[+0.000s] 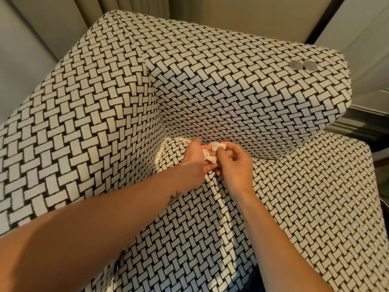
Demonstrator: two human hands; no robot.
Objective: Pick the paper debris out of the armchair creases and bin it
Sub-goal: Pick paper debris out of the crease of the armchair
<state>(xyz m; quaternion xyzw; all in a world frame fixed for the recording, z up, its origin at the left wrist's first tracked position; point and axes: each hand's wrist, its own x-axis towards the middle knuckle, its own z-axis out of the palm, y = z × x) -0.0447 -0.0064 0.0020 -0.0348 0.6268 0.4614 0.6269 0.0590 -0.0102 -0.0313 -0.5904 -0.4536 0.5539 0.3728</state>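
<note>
Both hands meet low at the back of the armchair, right at the crease where seat meets backrest. The left hand comes in from the left with its fingers curled round a crumpled white wad of paper, palm turned toward the other hand. The right hand comes in from the right and pinches a small pale scrap between thumb and fingertips, just above the wad and touching or nearly touching it; I cannot tell which. So the scrap lies straight to the left of the right hand's palm, and the holding hand is the nearest place to drop it; the coming move looks like a short pass leftward and down into the wad. The crease runs left to right behind the fingers, and any more paper in it would sit nearer the right hand, though none shows plainly; a pale frayed edge at the seat's left corner could be fabric. No bin is in view, so which way the carry goes cannot be judged. Two coins lie on the far armrest, well apart from both hands
</note>
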